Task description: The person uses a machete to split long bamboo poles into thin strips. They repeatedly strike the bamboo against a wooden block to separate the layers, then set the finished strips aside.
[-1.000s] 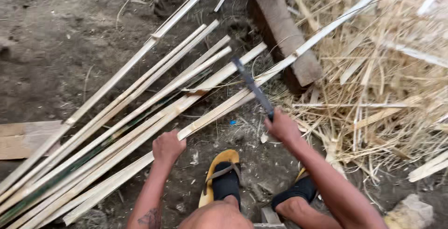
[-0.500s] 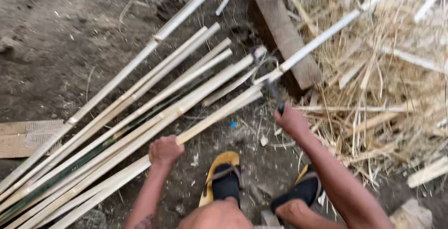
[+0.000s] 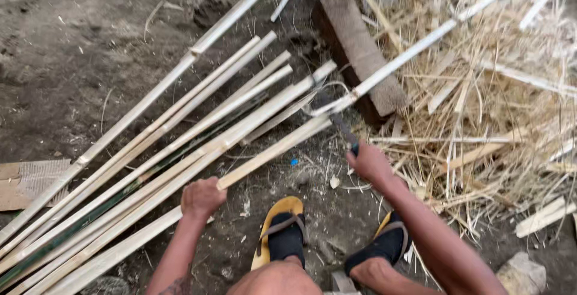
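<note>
My left hand is closed around a split bamboo strip that runs up to the right. My right hand grips the handle of a dark-bladed knife. The blade's end meets the strip's far tip and a thin curled shaving near a long bamboo pole that rests across a wooden block. Several more split bamboo strips lie side by side on the dirt to the left of my left hand.
A heap of straw-like bamboo shavings fills the right side. My feet in yellow-soled sandals are planted on the dirt below the hands. A flat piece of cardboard lies at the left edge and a stone at bottom right.
The knife was raised above the strips a second ago and has swung down to the strip's far end. My left hand stayed on the strip.
</note>
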